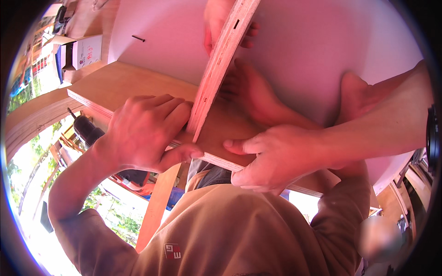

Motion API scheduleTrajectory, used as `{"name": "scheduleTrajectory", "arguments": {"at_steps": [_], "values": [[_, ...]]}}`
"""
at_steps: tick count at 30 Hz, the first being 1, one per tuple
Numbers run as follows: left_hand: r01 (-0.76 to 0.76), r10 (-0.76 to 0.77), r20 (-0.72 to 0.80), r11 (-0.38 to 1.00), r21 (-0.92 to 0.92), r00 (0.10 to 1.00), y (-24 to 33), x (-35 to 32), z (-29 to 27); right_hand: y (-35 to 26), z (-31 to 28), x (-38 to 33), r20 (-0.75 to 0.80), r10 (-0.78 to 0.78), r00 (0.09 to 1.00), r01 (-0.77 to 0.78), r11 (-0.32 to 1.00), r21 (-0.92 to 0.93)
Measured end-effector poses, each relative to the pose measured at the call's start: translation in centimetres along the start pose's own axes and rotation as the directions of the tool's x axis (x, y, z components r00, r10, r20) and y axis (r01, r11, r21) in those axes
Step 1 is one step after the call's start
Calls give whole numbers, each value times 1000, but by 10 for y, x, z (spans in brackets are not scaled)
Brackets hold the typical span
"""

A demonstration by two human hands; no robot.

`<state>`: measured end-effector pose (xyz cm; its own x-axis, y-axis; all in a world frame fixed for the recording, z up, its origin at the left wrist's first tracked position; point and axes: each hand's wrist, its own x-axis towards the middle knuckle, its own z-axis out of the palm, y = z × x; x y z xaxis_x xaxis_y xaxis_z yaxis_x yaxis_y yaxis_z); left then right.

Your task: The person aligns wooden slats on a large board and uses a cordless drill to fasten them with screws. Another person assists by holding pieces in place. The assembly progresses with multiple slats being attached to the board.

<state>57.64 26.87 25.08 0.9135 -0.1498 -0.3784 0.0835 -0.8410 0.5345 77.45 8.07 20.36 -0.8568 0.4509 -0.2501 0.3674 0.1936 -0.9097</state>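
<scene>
A flat plywood board (pixel 117 76) lies in front of me, with an upright plywood strip (pixel 216 73) standing on edge across it. My left hand (pixel 147 129) is closed over the near edge of the flat board, its thumb at that edge and its fingers against the strip's left side. My right forearm passes under another person's arm. My right hand (pixel 246 76) is beside the strip, its shaded fingers curled against it and partly hidden. Another person's hand (pixel 276 156) grips the flat board's near edge. A further hand (pixel 216 23) holds the strip's far end.
Left of my wrist is a drill (pixel 87 129) with a bit in its black chuck. A dark screw (pixel 138 38) rests on the large pale panel (pixel 299 41). A cardboard box (pixel 87 53) stands far left. A narrow wooden slat (pixel 159 202) slants below my left hand.
</scene>
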Motion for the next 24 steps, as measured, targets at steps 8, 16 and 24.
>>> {"name": "scheduleTrajectory", "arguments": {"at_steps": [8,16,24], "values": [[-14,14,-14,1000,10,1000,1,-5,0,20,45,12,-568,280,774,-100,940,326],[-49,49,-49,999,1,998,2,-13,4,30,54,20,-670,516,535,-22,801,599],[-24,26,-27,997,75,999,0,-17,6,64,46,22,212,-39,976,-170,-744,647]]}}
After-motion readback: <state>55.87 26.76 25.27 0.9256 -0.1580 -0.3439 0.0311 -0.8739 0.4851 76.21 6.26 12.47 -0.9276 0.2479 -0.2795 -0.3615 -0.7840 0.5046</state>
